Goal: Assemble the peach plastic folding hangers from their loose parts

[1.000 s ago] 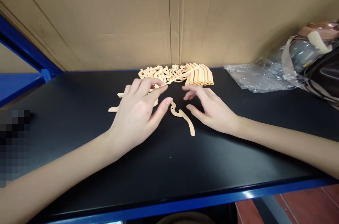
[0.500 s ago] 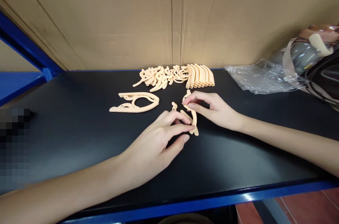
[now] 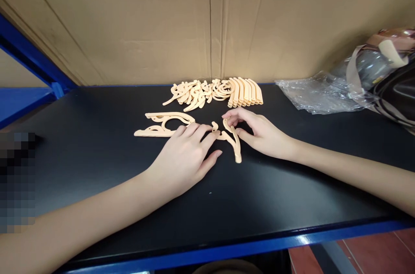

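hanger piece (image 3: pixel 237 140) within right grip (image 3: pixel 259 130)

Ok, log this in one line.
left hand: at lower hanger arm; right hand: holding upper hanger arm; folding hanger: beside left hand

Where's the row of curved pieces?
In the head view, the row lies right of centre at the black surface's back, right of the loose pile, beyond the right hand.

1. We see one plain pale peach across all the curved pieces (image 3: pixel 238 153).
2. Our table (image 3: pixel 292 192) is black, its rail (image 3: pixel 259 248) blue.
3. We have plain brown cardboard (image 3: pixel 145 19).
4. We see red floor tiles (image 3: pixel 376 250) divided by pale lines.
5. We note a beige strap (image 3: pixel 353 73).
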Demonstrator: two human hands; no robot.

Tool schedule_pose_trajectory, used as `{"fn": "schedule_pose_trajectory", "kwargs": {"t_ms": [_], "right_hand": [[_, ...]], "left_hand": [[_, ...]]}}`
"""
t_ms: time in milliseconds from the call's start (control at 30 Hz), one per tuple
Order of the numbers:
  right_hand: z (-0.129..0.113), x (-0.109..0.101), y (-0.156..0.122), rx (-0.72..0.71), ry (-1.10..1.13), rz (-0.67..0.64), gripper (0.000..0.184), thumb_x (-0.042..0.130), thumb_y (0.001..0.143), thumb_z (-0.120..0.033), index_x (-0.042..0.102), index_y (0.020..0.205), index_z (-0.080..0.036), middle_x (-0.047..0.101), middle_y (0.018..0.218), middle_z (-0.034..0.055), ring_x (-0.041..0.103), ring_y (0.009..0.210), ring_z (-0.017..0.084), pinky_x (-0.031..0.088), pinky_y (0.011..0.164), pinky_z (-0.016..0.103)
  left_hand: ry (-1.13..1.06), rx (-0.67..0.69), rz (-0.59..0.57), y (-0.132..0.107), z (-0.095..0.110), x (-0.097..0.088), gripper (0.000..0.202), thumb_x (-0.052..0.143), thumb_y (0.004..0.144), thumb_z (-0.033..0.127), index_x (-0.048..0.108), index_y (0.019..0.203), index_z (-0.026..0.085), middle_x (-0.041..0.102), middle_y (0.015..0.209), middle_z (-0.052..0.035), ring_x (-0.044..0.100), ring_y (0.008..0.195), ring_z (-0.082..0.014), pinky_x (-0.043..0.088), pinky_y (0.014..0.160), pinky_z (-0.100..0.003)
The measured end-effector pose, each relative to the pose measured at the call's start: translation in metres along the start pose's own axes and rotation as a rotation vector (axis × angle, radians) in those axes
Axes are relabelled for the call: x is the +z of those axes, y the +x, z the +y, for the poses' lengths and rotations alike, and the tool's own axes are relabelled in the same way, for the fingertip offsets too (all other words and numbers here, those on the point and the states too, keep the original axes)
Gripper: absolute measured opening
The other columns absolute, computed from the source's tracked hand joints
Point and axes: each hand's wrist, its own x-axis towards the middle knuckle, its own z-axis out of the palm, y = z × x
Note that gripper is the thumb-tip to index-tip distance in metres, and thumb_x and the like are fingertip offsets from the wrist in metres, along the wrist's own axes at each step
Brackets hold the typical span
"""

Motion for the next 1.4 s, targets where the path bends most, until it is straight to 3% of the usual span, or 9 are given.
{"fn": "schedule_pose_trajectory", "kwargs": {"t_ms": [167, 333, 433, 633, 867, 1167, 1400], "right_hand": [[-0.004, 0.000, 0.000, -0.093, -0.184, -0.056, 0.017, 0.044, 0.093, -0.010, 0.057, 0.100, -0.020, 0.062, 0.100, 0.0045, 0.056, 0.093, 0.021, 0.046, 0.083, 0.037], [-0.008, 0.002, -0.001, -0.191, -0.283, -0.094, 0.011, 0.048, 0.098, -0.016, 0.057, 0.103, -0.019, 0.063, 0.100, 0.0054, 0.056, 0.092, 0.022, 0.043, 0.085, 0.038], [-0.009, 0.002, 0.000, -0.208, -0.306, -0.092, 0.011, 0.049, 0.098, -0.017, 0.059, 0.103, -0.018, 0.064, 0.098, 0.0049, 0.057, 0.091, 0.021, 0.042, 0.084, 0.037], [-0.011, 0.001, -0.001, -0.240, -0.323, -0.098, 0.013, 0.049, 0.099, -0.019, 0.062, 0.101, -0.019, 0.063, 0.100, 0.0046, 0.057, 0.091, 0.020, 0.042, 0.083, 0.036], [-0.011, 0.001, -0.002, -0.268, -0.349, -0.088, 0.013, 0.048, 0.099, -0.020, 0.062, 0.102, -0.019, 0.062, 0.102, 0.0051, 0.055, 0.090, 0.020, 0.041, 0.082, 0.035], [-0.016, -0.005, 0.000, -0.217, -0.391, 0.110, 0.013, 0.048, 0.097, -0.017, 0.059, 0.101, -0.020, 0.063, 0.099, 0.0051, 0.057, 0.094, 0.023, 0.041, 0.087, 0.038], [-0.003, -0.031, 0.031, -0.134, -0.682, 0.109, 0.010, 0.055, 0.093, -0.018, 0.064, 0.095, -0.018, 0.063, 0.096, 0.0060, 0.058, 0.091, 0.025, 0.039, 0.083, 0.038]], "left_hand": [[-0.024, 0.006, 0.002, -0.001, -0.003, 0.002, 0.038, 0.049, 0.096, 0.032, 0.057, 0.123, 0.005, 0.061, 0.122, -0.0143, 0.055, 0.109, -0.0296, 0.048, 0.091, -0.044], [-0.060, 0.015, -0.041, 0.000, -0.004, 0.004, 0.042, 0.044, 0.098, 0.032, 0.053, 0.128, 0.005, 0.058, 0.129, -0.0153, 0.053, 0.116, -0.0295, 0.044, 0.099, -0.044], [-0.077, 0.017, -0.038, 0.001, -0.003, 0.003, 0.042, 0.044, 0.097, 0.031, 0.051, 0.129, 0.005, 0.058, 0.128, -0.0158, 0.053, 0.115, -0.0288, 0.045, 0.098, -0.043], [-0.084, -0.006, 0.003, 0.001, -0.002, 0.003, 0.054, 0.045, 0.096, 0.029, 0.033, 0.142, 0.003, 0.062, 0.115, -0.0157, 0.057, 0.105, -0.0270, 0.047, 0.090, -0.039], [-0.058, 0.013, 0.023, 0.001, -0.002, 0.004, 0.052, 0.045, 0.095, 0.025, 0.036, 0.140, 0.001, 0.061, 0.114, -0.0157, 0.056, 0.104, -0.0265, 0.047, 0.090, -0.039], [-0.033, 0.048, 0.073, 0.004, -0.001, 0.001, 0.045, 0.035, 0.095, 0.018, 0.039, 0.138, 0.004, 0.057, 0.125, -0.0163, 0.053, 0.112, -0.0268, 0.046, 0.092, -0.040], [-0.071, 0.066, 0.089, 0.002, -0.002, 0.000, 0.045, 0.038, 0.093, 0.015, 0.042, 0.137, 0.001, 0.056, 0.128, -0.0165, 0.050, 0.116, -0.0280, 0.045, 0.097, -0.041]]}}
